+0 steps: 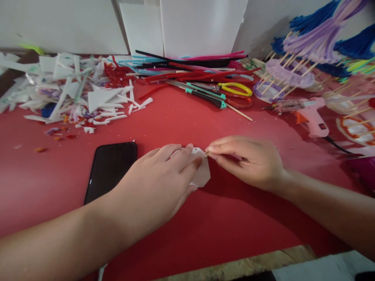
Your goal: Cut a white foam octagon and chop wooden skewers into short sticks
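My left hand point(166, 175) grips a small white many-sided piece point(203, 173), flat like card or foam, with a small dark hole near its top edge. Its fingers lie over the piece and hide its left part. My right hand point(246, 160) pinches a thin wooden stick point(207, 154) between thumb and fingertips. The stick's tip meets the upper right edge of the white piece; whether it goes into a hole I cannot tell. Just left of my left hand lies a black phone point(113, 166).
White scraps point(70, 89) are heaped at the back left. Pipe cleaners point(190, 66), a box cutter point(205, 95) and yellow-handled scissors point(236, 89) lie at the back. On the right are a pink glue gun point(315, 117) and a purple stick-framed craft point(293, 74). The red tabletop point(205, 234) ends near me.
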`<state>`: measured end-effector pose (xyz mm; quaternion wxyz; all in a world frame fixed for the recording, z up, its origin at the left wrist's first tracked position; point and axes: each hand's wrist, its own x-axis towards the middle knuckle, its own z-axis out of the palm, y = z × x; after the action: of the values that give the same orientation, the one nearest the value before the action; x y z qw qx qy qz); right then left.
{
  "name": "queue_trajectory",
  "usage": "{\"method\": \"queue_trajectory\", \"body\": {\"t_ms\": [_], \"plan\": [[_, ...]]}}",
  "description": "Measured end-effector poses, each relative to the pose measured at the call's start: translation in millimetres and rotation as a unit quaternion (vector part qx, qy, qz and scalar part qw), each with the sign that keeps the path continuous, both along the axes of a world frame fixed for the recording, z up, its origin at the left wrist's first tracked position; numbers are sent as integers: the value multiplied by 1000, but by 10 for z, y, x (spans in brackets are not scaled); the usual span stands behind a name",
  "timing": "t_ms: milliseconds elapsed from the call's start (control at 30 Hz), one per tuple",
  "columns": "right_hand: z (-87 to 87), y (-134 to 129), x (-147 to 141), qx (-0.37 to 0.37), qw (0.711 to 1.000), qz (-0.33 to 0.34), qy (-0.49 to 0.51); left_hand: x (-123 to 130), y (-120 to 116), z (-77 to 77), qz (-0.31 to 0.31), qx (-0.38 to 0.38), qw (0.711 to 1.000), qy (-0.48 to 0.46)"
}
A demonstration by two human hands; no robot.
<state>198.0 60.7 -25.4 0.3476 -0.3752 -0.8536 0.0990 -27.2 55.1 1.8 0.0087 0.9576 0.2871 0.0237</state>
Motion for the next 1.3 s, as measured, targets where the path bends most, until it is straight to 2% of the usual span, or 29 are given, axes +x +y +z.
{"method": "queue_trajectory", "body": {"t_ms": [200, 367, 600, 900, 1300], "plan": [[-11, 2, -15, 7, 1000, -6, -2, -8, 13, 0, 3, -12, 1000, 8], [-35, 8, -12, -52, 998, -31, -2, -12, 13, 0, 3, -2, 1000, 11], [26, 69, 11, -24, 998, 44, -36, -8, 53, 2, -13, 14, 1000, -5], [5, 47, -7, -85, 996, 24, -3, -7, 66, -5, -13, 14, 1000, -9], [22, 41, 11, -78, 997, 7, -5, -2, 68, -21, -21, 16, 1000, -15]]}}
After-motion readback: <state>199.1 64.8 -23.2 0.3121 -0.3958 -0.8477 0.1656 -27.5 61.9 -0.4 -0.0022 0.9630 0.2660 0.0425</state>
